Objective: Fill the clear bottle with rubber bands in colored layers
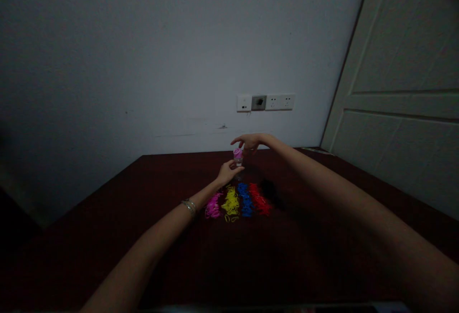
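My left hand [227,172] is closed round a small clear bottle [238,161] that stands upright at the back of the four piles. On the bottle's top sits a pink, rose-like piece [237,152]. Just above and to the right of it hovers my right hand [251,142], fingers apart and bent downward, with nothing visible in them. In front of the bottle lie small loops like rubber bands, sorted by colour: a pink pile [213,206], a yellow pile [231,201], a blue pile [245,200] and a red pile [259,200]. My left forearm partly covers the pink pile.
All of this rests on a dark red-brown table [172,260], dimly lit. A pale wall [161,64] with a row of sockets [279,102] rises behind it. A panelled door [401,78] stands at the right. Two loose yellow loops [231,218] lie nearest to me.
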The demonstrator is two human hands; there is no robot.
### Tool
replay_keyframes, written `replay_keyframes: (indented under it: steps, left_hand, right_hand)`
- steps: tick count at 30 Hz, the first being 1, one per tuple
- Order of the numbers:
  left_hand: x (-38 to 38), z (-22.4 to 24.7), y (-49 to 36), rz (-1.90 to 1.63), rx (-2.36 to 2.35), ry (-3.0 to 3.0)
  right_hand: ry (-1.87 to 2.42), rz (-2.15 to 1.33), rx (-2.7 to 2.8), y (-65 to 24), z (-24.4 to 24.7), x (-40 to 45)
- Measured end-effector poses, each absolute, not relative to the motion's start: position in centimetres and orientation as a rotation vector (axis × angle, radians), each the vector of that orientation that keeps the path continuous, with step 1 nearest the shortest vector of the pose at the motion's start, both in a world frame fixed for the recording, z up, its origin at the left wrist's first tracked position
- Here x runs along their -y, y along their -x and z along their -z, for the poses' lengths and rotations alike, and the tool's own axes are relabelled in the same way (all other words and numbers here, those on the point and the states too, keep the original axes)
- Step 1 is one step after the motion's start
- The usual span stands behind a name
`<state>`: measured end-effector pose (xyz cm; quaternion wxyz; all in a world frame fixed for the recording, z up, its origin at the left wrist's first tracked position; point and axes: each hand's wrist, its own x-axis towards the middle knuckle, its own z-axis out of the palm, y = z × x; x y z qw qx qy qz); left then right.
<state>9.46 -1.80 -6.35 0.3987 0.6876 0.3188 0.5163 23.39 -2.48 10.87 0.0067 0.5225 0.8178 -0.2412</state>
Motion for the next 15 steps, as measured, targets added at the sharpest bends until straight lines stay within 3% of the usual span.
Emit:
replay_keyframes:
  steps: [3,8,15]
  left_hand:
    - [1.8,6.3,-9.5,-1.32,-0.808,-1.737]
    - [1.6,6.5,-9.4,-1.324,-0.805,-1.753]
    - [1.9,6.3,-9.4,-1.305,-0.77,-1.72]
  right_hand:
    - [-1.727,0.789,-2.578,-23.5,-11.0,2.7]
    - [-1.983,0.47,-2.601,-22.2,-10.8,3.2]
    - [-1.832,0.188,-2.516,-20.9,-9.8,3.1]
